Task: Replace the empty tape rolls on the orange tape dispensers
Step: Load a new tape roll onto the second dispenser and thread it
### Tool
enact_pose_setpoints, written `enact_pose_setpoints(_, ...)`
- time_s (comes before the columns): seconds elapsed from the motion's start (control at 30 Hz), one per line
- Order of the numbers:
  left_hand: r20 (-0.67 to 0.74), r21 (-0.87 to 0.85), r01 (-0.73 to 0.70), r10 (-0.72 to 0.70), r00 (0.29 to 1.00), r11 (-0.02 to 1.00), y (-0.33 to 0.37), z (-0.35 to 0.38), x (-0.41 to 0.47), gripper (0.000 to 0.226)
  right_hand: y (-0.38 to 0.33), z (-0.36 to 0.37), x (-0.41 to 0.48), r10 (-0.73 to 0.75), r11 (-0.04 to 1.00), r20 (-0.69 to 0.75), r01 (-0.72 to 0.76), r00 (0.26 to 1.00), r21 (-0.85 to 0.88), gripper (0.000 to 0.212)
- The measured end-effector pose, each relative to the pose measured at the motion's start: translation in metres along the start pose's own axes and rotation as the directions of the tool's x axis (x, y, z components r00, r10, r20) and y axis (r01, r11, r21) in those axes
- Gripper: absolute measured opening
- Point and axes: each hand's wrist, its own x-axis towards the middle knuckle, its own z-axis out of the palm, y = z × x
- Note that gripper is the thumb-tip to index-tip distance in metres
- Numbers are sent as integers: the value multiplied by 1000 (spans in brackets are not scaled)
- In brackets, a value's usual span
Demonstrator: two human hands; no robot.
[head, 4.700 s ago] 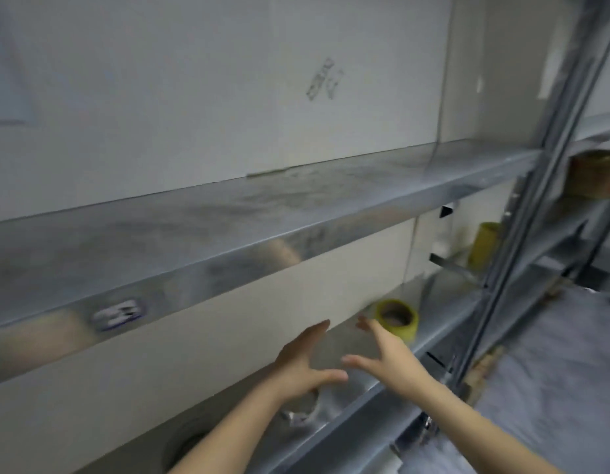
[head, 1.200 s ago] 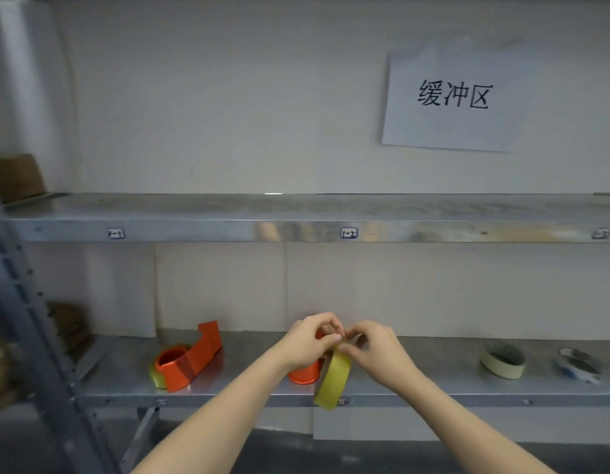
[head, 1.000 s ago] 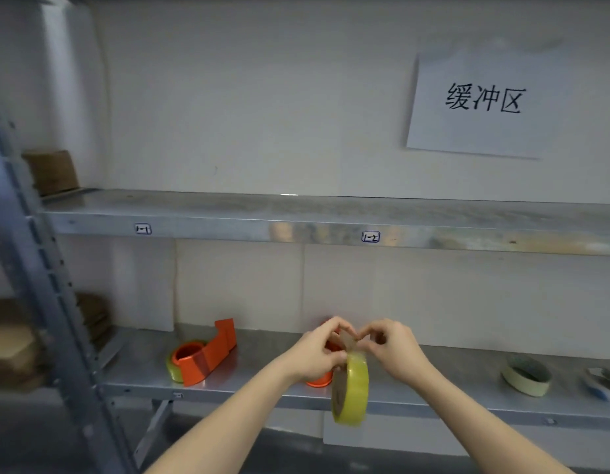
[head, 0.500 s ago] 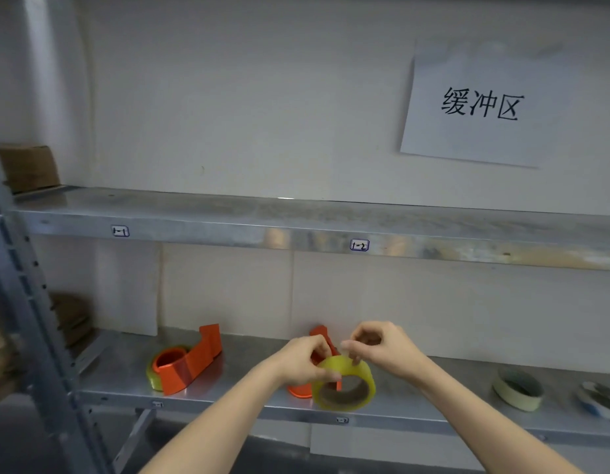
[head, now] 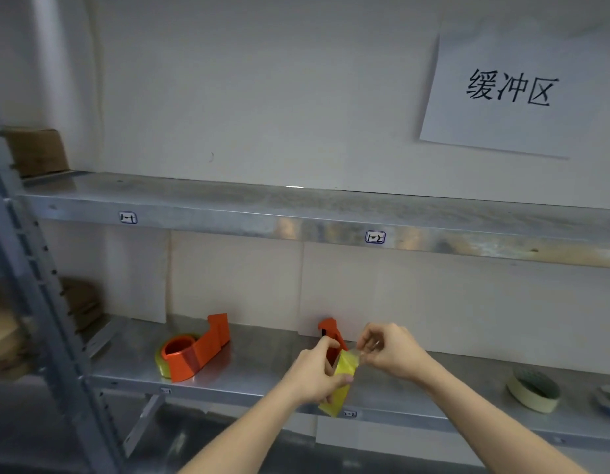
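Nearest, two bare forearms reaching up from the bottom edge. Left hand [head: 315, 372] wrapped around a yellow tape roll [head: 341, 383], held on edge in front of the lower shelf [head: 255, 378]. Right hand [head: 392, 354] just right of it, thumb and forefinger pinched together at the top of the roll, apparently on the loose tape end, though too blurred to confirm. Just behind the hands, an orange tape dispenser [head: 331, 336] standing on the shelf, mostly hidden. Further left on the same shelf, a second orange dispenser [head: 194, 350] with a yellowish roll in it. At far right, a pale tape roll [head: 532, 391] lying flat, and a bluish one [head: 608, 401] at the edge. Above, an upper shelf [head: 296, 213]; on the wall, a paper sign [head: 508, 94].
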Motion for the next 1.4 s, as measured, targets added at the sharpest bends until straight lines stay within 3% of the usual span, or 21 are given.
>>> enact_pose_setpoints(0.17, 25, -76, 33, -32, 999, 997, -14, 2, -4, 61, 6, 8, 7, 15, 999, 15, -16, 1000, 43, 24)
enact_pose_setpoints(0.33, 178, -229, 133, -93, 980, 964, -19, 3, -6, 62, 5, 19, 14, 10, 997, -2, -9, 1000, 74, 24)
enact_pose_setpoints(0.53, 280, -172, 142, -89, 956, 975, -31, 5, -3, 49, 5, 22, 19, 21, 993, -25, -18, 999, 113, 17)
enact_pose_setpoints(0.67, 278, -88, 106, -78, 957, 990, -39, 7, -2, 53, 4, 24, 17, 23, 992, -67, -15, 997, 123, 9)
enact_pose_setpoints(0.93, 156, 17, 5, -7, 988, 1000, -51, 12, 6, 53, -4, 32, 16, 40, 982, -72, -26, 997, 187, 23)
enact_pose_setpoints(1.4, 79, 37, -84, 81, 994, 996, -89, -5, 21, 51, -19, 51, 47, 32, 965, -88, -7, 996, 263, 22)
